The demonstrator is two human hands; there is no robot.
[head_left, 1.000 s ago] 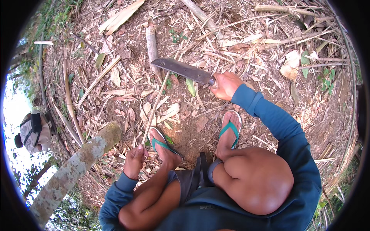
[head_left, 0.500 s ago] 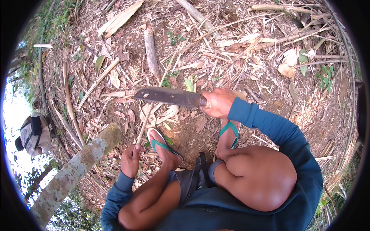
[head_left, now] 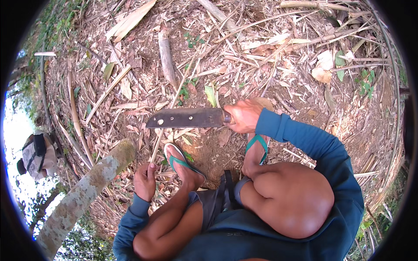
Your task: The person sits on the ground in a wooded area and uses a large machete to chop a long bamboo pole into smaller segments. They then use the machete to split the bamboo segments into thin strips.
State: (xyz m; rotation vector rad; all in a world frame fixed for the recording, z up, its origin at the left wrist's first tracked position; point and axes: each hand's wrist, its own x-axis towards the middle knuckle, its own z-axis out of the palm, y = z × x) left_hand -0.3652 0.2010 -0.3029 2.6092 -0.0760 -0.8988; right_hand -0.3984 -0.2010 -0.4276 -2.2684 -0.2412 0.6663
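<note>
Machete (head_left: 185, 118) has dropped toward leaf-littered ground (head_left: 283, 65).

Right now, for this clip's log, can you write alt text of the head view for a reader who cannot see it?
A squatting person's right hand holds a broad dark machete level over leaf-littered ground, while the left hand pinches a thin bamboo stalk that runs under the blade. Green flip-flops are on both feet, and a mottled trunk lies at lower left.

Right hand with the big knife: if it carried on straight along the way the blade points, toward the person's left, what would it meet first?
Probably the thin pale stalk that the left hand holds at its lower end: the knife in the right hand already overlaps it near the tip. Depth is unclear, so contact cannot be confirmed.
</note>
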